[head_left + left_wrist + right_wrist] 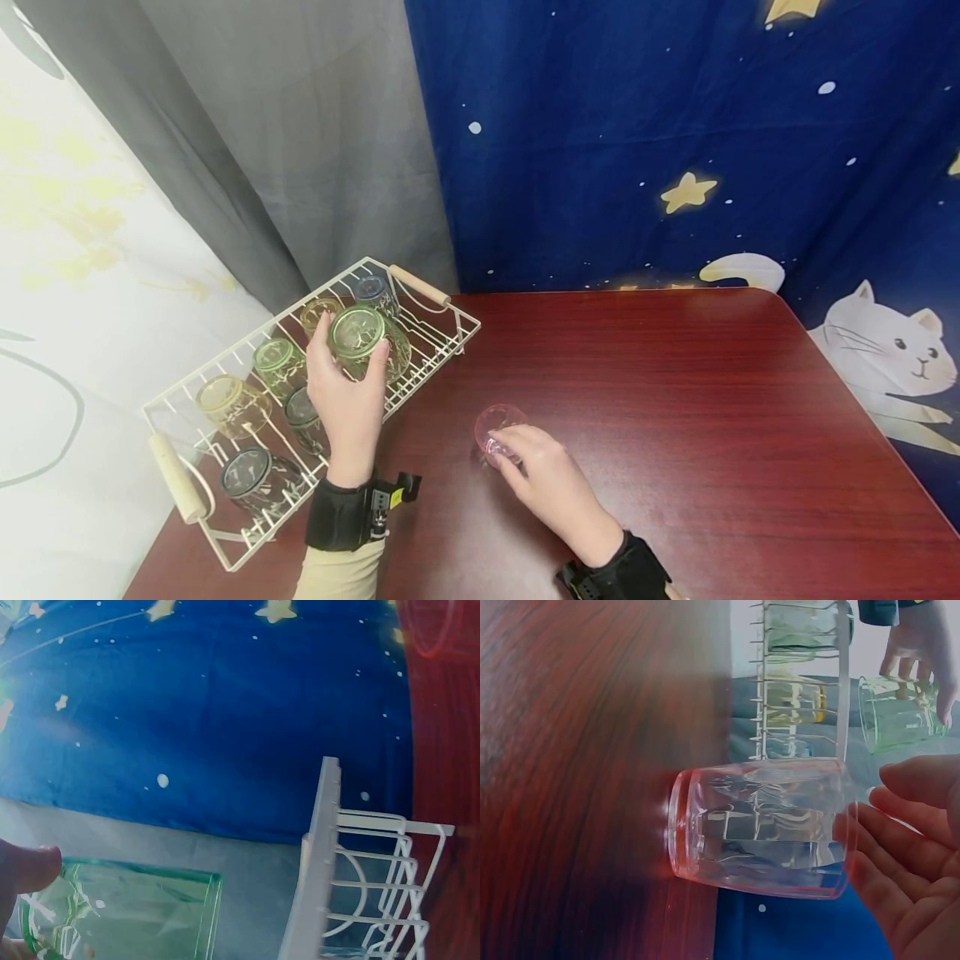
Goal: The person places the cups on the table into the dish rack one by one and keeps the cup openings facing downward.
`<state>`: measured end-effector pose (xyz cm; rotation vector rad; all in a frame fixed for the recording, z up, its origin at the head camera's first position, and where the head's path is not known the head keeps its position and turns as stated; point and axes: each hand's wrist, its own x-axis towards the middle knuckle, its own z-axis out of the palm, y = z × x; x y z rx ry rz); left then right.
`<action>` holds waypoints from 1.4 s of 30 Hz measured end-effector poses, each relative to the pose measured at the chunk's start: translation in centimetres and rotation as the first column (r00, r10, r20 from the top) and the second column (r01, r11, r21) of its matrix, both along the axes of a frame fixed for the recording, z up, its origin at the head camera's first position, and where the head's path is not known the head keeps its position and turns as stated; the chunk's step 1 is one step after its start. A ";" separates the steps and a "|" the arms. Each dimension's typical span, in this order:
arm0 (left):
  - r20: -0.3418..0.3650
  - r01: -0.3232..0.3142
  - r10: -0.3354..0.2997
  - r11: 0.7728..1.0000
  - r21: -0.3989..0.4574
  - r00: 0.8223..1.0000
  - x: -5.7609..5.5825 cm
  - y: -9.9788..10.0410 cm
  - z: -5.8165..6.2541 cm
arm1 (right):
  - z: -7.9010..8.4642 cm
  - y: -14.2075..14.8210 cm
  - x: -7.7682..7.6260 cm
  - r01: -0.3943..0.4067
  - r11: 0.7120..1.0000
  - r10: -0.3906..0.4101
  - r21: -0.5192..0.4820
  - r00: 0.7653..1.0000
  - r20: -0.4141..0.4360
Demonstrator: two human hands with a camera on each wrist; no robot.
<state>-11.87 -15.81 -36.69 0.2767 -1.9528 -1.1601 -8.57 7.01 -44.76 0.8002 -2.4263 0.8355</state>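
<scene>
My left hand (348, 400) holds a green drinking glass (360, 333) over the wire rack, thumb and fingers on opposite sides near its base. In the right wrist view the mouth of this green glass (900, 712) faces down. A clear pink glass (765, 832) stands upright on the table, right of the rack. My right hand (543, 467) is at the rim of that pink glass (501, 414). Its fingertips overlap the rim in the right wrist view, while the thumb (922, 780) stays off the glass.
A white wire rack (217, 550) with wooden handles (176, 479) stands at the left. Upside-down glasses sit in it: yellow (232, 406), green (279, 358), blue (372, 293), amber and two dark ones. The red-brown table (675, 400) extends right; curtains (570, 167) hang behind.
</scene>
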 end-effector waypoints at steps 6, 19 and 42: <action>0.026 -0.032 0.033 0.999 -0.030 0.999 -0.9 -0.1 -1.2 | -0.3 -0.3 0.2 -0.005 0.989 0.014 0.148 0.998 -0.065; 0.109 -0.056 0.057 0.998 -0.013 0.992 -1.6 -0.4 -3.1 | -0.8 -0.8 0.2 -0.016 0.982 0.045 0.186 0.987 -0.153; 0.405 0.013 -0.011 1.000 -0.003 0.914 -2.5 -0.5 -3.7 | -1.1 -0.9 -0.1 0.001 0.986 0.032 0.166 0.980 -0.197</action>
